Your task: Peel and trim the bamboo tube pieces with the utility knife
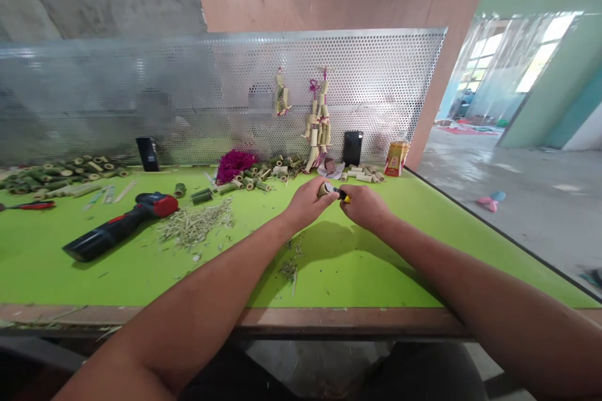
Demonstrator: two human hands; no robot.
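Above the middle of the green tabletop, my left hand [306, 202] is closed around a short bamboo piece [323, 188]. My right hand [365, 205] grips a black and yellow knife [346, 197], which looks like a utility knife. Its blade end meets the bamboo piece between the two hands; the exact contact is too small to make out. Below my hands lie small bamboo shavings [290, 268]. Behind them, several peeled bamboo pieces [362, 174] rest near the back edge.
A black and red power tool [125, 225] lies left, beside a shavings pile [195, 224]. Green bamboo pieces [61, 174], tangled magenta string [236, 165], a black phone [352, 148] and a yellow-labelled bottle [396, 155] line the back. Strung bamboo [320, 122] hangs on perforated metal [380, 75].
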